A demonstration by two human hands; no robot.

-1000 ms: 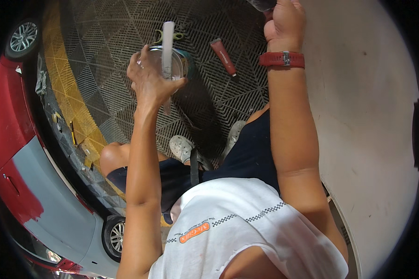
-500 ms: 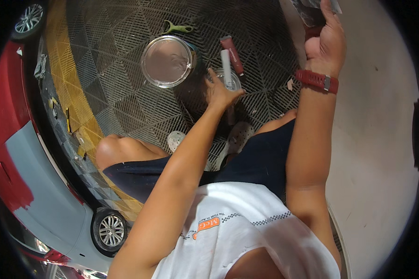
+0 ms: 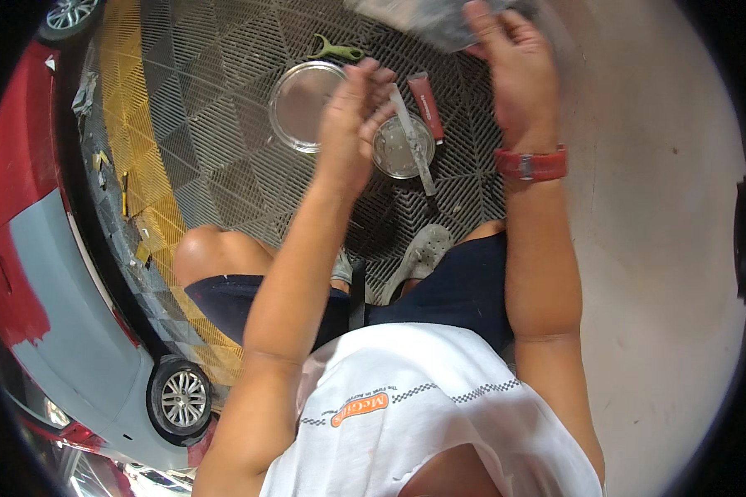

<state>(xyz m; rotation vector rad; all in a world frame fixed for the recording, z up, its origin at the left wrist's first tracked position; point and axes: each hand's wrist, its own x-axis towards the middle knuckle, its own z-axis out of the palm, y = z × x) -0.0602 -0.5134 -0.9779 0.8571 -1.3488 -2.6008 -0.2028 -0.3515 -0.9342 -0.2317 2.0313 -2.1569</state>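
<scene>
My left hand [image 3: 350, 120], slightly blurred, is raised between a large round can [image 3: 294, 108] and a small round clear container [image 3: 396, 153]. Its fingers are apart and hold nothing I can see. A long whitish flat stick [image 3: 417, 153] lies across the small container. Just beyond it rests a red tube [image 3: 425, 108]. At the upper right my right hand [image 3: 522, 79] grips the edge of a flat, grey-smeared plate [image 3: 443, 18], partly cut off by the picture's top. A red watch strap circles that wrist.
A green tool with a forked end [image 3: 337, 50] lies beyond the can on the dark slatted floor [image 3: 224, 124]. To the left stands a red and grey car [image 3: 75, 290], past a yellow floor strip [image 3: 133, 124] with scraps beside it. A pale smooth panel [image 3: 638, 248] fills the right side.
My left hand has come off the small container and moved up and left. My right hand has swung left, bringing the grey plate over the floor. More of the stick now shows.
</scene>
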